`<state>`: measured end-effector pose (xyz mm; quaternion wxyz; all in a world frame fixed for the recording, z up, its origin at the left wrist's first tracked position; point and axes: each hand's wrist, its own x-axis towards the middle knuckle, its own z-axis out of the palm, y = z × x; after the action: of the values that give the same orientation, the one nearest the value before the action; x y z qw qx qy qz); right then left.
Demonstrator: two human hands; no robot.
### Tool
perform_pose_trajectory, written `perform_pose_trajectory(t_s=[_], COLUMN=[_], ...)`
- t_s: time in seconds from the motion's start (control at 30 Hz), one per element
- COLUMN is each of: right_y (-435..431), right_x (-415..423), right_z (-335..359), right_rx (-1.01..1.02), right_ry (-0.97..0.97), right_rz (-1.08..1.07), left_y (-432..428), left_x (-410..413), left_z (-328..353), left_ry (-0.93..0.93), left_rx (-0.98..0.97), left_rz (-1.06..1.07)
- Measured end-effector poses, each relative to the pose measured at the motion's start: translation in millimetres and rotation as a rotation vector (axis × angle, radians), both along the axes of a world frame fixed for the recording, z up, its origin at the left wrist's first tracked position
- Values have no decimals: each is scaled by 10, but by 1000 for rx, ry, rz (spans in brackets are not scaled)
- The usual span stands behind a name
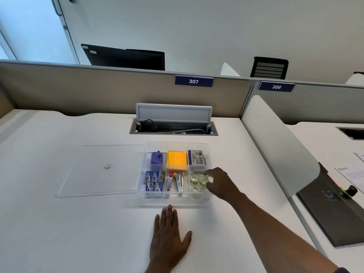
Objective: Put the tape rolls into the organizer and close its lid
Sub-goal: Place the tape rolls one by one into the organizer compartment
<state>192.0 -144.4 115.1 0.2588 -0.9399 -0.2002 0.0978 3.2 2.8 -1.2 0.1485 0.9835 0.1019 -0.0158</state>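
A clear plastic organizer stands open on the white desk, divided into compartments. Its front right compartment holds clear tape rolls. My right hand reaches over that compartment's right wall, fingers closed on a clear tape roll just above the others. My left hand lies flat on the desk in front of the organizer, fingers spread, holding nothing. The clear lid lies flat on the desk to the organizer's left, touching its side.
Other compartments hold a purple stapler, orange sticky notes, staple boxes and staple removers. An open cable hatch sits behind the organizer. A white divider bounds the desk on the right.
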Motion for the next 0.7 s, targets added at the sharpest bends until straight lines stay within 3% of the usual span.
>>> perform_pose_trajectory(t_s=[0.3, 0.7], right_y=[114, 89], right_x=[-19, 95], right_z=[-4, 21], right_rx=[-48, -7], right_ry=[6, -174], right_rz=[52, -87], left_y=[2, 2], left_x=[12, 14], left_z=[-38, -41], left_ry=[-27, -37], left_rx=[14, 45], left_rz=[-2, 14])
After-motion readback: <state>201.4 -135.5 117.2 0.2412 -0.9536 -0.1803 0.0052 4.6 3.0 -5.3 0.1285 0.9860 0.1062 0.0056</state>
